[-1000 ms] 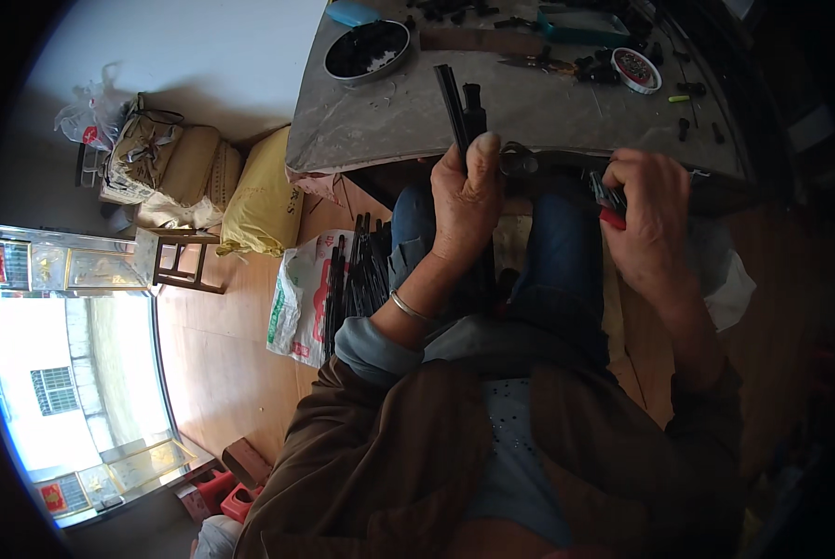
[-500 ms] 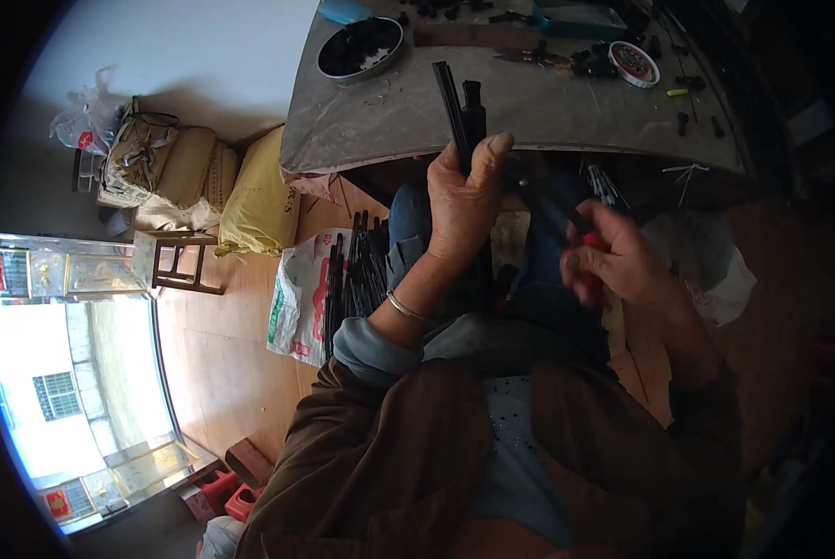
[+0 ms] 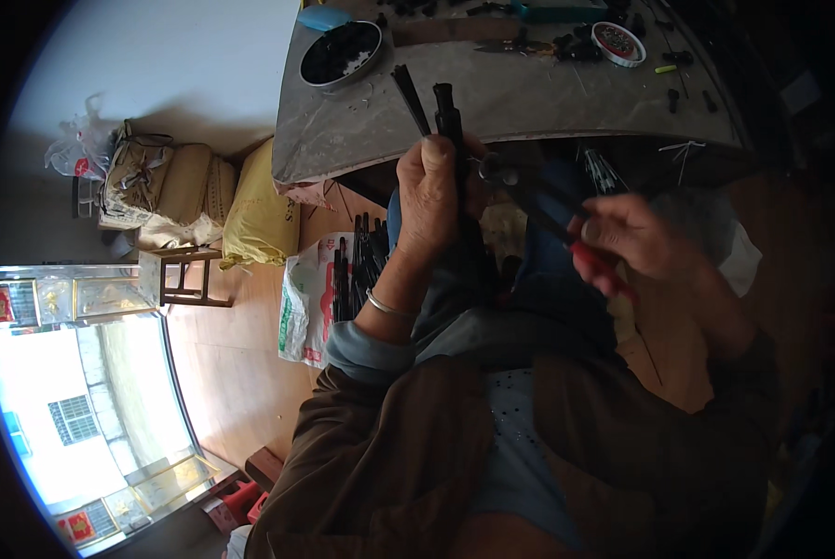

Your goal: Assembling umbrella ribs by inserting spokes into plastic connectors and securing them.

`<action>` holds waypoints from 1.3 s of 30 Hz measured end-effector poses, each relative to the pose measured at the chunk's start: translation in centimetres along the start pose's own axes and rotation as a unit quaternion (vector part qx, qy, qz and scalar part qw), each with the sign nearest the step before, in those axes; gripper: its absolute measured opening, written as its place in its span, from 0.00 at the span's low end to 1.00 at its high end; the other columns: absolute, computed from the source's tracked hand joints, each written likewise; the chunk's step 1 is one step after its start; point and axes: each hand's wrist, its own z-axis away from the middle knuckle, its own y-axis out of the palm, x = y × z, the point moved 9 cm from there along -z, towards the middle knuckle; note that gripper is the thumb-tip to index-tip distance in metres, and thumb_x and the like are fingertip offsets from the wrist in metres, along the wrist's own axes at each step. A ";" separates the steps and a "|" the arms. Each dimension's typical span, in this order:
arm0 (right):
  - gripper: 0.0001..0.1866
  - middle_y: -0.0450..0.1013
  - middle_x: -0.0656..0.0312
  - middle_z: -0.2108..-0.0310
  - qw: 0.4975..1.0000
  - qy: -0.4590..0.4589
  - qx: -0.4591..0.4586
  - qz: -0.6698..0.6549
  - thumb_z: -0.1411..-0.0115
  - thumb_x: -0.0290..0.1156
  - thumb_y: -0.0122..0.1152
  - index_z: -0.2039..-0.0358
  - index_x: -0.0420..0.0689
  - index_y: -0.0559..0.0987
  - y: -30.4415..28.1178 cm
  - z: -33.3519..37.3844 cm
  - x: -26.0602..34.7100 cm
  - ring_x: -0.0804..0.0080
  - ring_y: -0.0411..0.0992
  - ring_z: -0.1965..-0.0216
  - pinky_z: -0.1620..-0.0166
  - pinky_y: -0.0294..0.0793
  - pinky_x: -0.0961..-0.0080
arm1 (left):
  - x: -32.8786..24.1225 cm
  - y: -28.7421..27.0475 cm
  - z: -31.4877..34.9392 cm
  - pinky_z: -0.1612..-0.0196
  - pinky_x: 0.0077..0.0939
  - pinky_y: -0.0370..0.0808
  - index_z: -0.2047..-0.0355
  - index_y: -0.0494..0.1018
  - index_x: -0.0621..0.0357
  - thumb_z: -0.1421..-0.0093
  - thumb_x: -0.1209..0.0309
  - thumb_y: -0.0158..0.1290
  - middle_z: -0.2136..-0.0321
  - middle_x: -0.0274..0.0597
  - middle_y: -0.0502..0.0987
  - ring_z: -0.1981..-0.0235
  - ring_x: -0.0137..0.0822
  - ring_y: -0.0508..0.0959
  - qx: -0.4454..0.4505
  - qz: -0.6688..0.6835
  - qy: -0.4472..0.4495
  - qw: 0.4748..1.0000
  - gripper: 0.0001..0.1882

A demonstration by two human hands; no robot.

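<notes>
Grey stone-like worktop [image 3: 371,130] spans the far side of a dim room, its front edge just beyond the person's knees. Near that edge the left hand [image 3: 428,191] is closed around two dark pieces, a black tube [image 3: 447,116] with a knobbed top and a slim black stick [image 3: 410,98], thumb up against them. Both rise past the fist, and their upper ends now lean away from each other, where half a second ago they stood closer to parallel. The right hand [image 3: 641,238], somewhat blurred, has its fingers wrapped about the red handles of a plier-like tool [image 3: 596,265]; how hard it squeezes, I cannot tell. That tool has moved leftward too: its rounded metal head now sits just beside the left fist and the tube, so tool and workpiece appear to be within working reach of each other. Whether they touch is not clear.

Further out, thin pale rods [image 3: 602,170] hang below the worktop edge, to the right of the tool's head. On top, a round pan [image 3: 329,87] of black bits lies to the left and a white dish [image 3: 627,62] of small pieces to the right. Down on the floor, left of the person's leg, long black rods [image 3: 369,252] lie by a printed white sack [image 3: 298,303], with a yellow sack [image 3: 259,214] beyond
</notes>
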 end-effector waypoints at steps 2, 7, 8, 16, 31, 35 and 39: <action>0.09 0.71 0.64 0.81 0.996 0.014 0.077 -0.050 0.41 0.32 0.55 0.67 0.38 0.71 0.9 -0.3 -1.8 0.79 0.71 0.84 0.82 0.70 0.84 | 0.1 0.1 0.3 0.85 0.17 0.61 0.67 0.71 0.64 0.36 0.46 0.44 0.88 0.33 0.67 0.90 0.24 0.65 -0.008 -0.004 -0.011 1.000 0.28; 0.19 0.72 0.59 0.68 0.936 -0.025 -0.027 0.350 0.46 0.31 0.61 0.57 0.36 0.70 -1.3 0.0 1.6 0.73 0.74 0.66 0.64 0.75 0.74 | -0.2 0.2 0.4 0.85 0.16 0.59 0.67 0.71 0.64 0.35 0.48 0.44 0.88 0.32 0.67 0.90 0.23 0.64 -0.027 -0.047 0.000 0.999 0.27; 0.21 0.71 0.57 0.59 0.922 0.001 -0.067 0.381 0.45 0.30 0.59 0.52 0.37 0.69 -0.9 0.7 3.5 0.73 0.70 0.57 0.57 0.72 0.71 | 0.0 -0.1 0.4 0.85 0.16 0.59 0.67 0.71 0.64 0.35 0.48 0.43 0.88 0.32 0.66 0.90 0.23 0.64 -0.033 -0.026 -0.001 0.999 0.27; 0.10 0.71 0.60 0.84 0.988 0.023 0.101 -0.117 0.38 0.34 0.53 0.64 0.39 0.69 1.9 0.7 -2.3 0.78 0.68 0.89 0.85 0.68 0.83 | -0.7 -0.6 0.9 0.84 0.14 0.61 0.65 0.72 0.61 0.34 0.53 0.45 0.86 0.32 0.68 0.88 0.21 0.66 0.011 0.040 0.000 0.999 0.21; 0.22 0.71 0.61 0.83 0.964 0.047 0.206 -0.163 0.42 0.45 0.62 0.63 0.38 0.70 1.6 1.2 -2.6 0.77 0.71 0.85 0.80 0.72 0.83 | -1.2 0.8 1.3 0.82 0.12 0.65 0.63 0.73 0.62 0.45 0.69 0.62 0.82 0.31 0.74 0.83 0.19 0.70 0.063 -0.014 -0.001 0.998 0.14; 0.21 0.73 0.58 0.73 0.961 0.177 0.118 0.177 0.44 0.35 0.62 0.56 0.37 0.67 -0.3 1.5 -1.2 0.76 0.73 0.79 0.75 0.74 0.82 | -0.8 0.9 1.7 0.80 0.11 0.66 0.61 0.72 0.61 0.51 0.74 0.66 0.80 0.31 0.76 0.81 0.17 0.71 0.072 -0.039 -0.042 0.996 0.18; 0.22 0.74 0.61 0.63 0.934 -0.040 -0.058 0.350 0.45 0.21 0.53 0.49 0.34 0.68 -1.6 0.7 4.2 0.73 0.72 0.58 0.53 0.72 0.73 | -1.0 0.7 1.6 0.79 0.11 0.67 0.62 0.72 0.61 0.52 0.73 0.67 0.81 0.30 0.76 0.81 0.17 0.71 0.033 -0.060 -0.042 0.997 0.19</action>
